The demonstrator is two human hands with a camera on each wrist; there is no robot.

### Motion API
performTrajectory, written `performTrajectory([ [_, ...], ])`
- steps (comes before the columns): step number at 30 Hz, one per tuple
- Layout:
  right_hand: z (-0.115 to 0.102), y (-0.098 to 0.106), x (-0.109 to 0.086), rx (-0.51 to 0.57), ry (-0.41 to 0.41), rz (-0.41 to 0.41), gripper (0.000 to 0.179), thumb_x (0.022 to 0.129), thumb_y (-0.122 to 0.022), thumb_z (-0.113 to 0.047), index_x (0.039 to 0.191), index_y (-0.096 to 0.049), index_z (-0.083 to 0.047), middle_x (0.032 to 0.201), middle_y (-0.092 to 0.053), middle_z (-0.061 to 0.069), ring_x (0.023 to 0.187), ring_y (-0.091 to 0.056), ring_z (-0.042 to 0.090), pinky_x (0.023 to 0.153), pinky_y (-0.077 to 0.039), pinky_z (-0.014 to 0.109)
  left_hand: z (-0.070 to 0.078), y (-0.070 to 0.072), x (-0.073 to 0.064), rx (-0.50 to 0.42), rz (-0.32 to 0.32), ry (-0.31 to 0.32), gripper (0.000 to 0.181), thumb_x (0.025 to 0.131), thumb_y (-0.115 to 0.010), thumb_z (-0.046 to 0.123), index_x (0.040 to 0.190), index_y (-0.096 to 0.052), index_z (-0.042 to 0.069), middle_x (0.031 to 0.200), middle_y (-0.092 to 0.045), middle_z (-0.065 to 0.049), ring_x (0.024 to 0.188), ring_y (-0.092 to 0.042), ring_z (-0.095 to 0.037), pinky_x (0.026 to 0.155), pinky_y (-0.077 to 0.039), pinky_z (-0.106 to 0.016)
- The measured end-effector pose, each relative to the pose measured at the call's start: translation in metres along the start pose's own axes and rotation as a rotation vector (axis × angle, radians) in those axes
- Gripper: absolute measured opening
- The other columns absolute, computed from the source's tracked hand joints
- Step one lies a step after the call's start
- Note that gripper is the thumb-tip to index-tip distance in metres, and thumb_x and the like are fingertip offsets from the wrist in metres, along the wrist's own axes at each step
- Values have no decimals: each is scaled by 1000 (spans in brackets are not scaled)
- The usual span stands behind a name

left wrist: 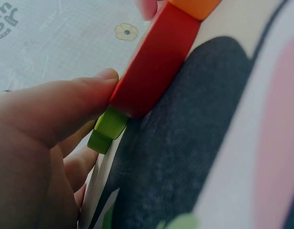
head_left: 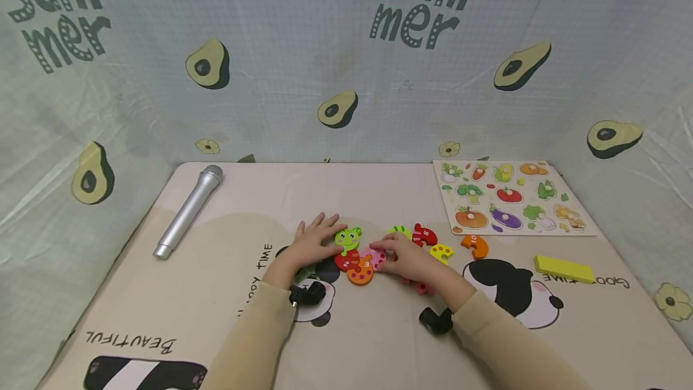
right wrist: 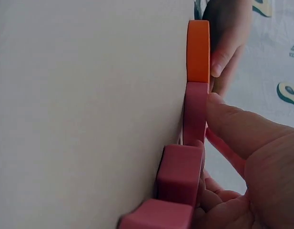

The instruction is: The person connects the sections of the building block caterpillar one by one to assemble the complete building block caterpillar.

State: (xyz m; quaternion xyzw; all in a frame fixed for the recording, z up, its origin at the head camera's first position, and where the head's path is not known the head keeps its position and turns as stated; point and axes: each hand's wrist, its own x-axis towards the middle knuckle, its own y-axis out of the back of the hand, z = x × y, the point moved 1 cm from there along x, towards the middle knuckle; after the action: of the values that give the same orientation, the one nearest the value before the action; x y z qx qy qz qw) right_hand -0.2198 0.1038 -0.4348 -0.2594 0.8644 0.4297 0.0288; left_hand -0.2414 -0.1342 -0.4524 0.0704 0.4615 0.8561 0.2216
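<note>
A green caterpillar-head piece (head_left: 348, 237), a red piece (head_left: 345, 262) numbered 2, an orange spotted piece (head_left: 360, 273) numbered 3 and a pink spotted piece (head_left: 373, 256) sit fitted in a curved row on the tabletop. My left hand (head_left: 313, 244) lies at the row's left end with its fingers stretched out. In the left wrist view its thumb touches the upper edge of the red piece (left wrist: 154, 62), beside the green head. My right hand (head_left: 406, 256) pinches the pink piece (right wrist: 195, 112) between thumb and fingers, right against the orange piece (right wrist: 198, 52).
Around my right hand lie a red piece (head_left: 425, 235), a yellow spotted piece (head_left: 440, 251), a green striped piece (head_left: 399, 230) and an orange piece (head_left: 476, 247). A vegetable puzzle board (head_left: 520, 197) and a yellow block (head_left: 564, 269) stand right; a silver microphone (head_left: 189, 212) lies left.
</note>
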Motion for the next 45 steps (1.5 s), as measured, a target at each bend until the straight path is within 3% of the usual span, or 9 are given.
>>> performTrajectory([
  [5, 5, 16, -3, 55, 6, 56, 48, 83, -65, -23, 129, -51, -22, 124, -47, 5, 78, -51, 17, 64, -46, 25, 0, -1, 0, -9, 0, -10, 55, 86, -55, 38, 137, -43, 21, 151, -24, -4, 141, -6, -30, 106, 5, -62],
  [10, 18, 34, -2, 26, 17, 129, 50, 85, -63, -17, 132, -47, -16, 120, -48, 9, 81, -45, 18, 66, -43, 25, 0, -1, 0, -9, 0, -5, 55, 86, -55, 39, 137, -43, 22, 151, -23, -3, 142, -5, -29, 106, 6, -61],
  [18, 29, 39, 2, 27, 4, 64, 54, 86, -62, -17, 136, -43, -18, 114, -48, 9, 85, -43, 20, 67, -40, 28, -2, -1, 0, -3, 2, -4, 55, 86, -55, 40, 137, -43, 22, 151, -24, -3, 142, -5, -29, 106, 6, -61],
  [24, 28, 37, 4, -15, 1, 44, 55, 86, -62, -17, 137, -42, -17, 133, -46, 11, 104, -45, 24, 94, -42, 43, -2, 0, -1, -12, 1, 1, 56, 86, -55, 40, 137, -42, 22, 151, -23, -2, 142, -4, -28, 106, 6, -61],
  [28, 28, 35, 6, -32, 1, 34, 55, 85, -62, -18, 137, -42, -17, 135, -46, 11, 114, -45, 27, 100, -37, 48, -1, 0, -1, -8, 1, 1, 56, 86, -55, 41, 137, -42, 22, 151, -23, -2, 142, -4, -29, 106, 6, -61],
  [39, 22, 32, 3, -79, 97, 15, 54, 82, -65, -22, 133, -47, -12, 133, -46, 11, 114, -45, 26, 98, -40, 46, -1, 0, 0, -8, 0, -1, 56, 86, -55, 41, 137, -42, 22, 151, -24, -2, 142, -5, -29, 106, 6, -61],
  [45, 13, 25, 1, -26, 76, -12, 55, 82, -66, -25, 133, -45, -18, 134, -43, 5, 112, -46, 21, 96, -43, 42, -2, 0, 1, -4, -8, 10, 57, 86, -55, 42, 137, -41, 23, 151, -22, -1, 142, -4, -27, 107, 7, -60],
])
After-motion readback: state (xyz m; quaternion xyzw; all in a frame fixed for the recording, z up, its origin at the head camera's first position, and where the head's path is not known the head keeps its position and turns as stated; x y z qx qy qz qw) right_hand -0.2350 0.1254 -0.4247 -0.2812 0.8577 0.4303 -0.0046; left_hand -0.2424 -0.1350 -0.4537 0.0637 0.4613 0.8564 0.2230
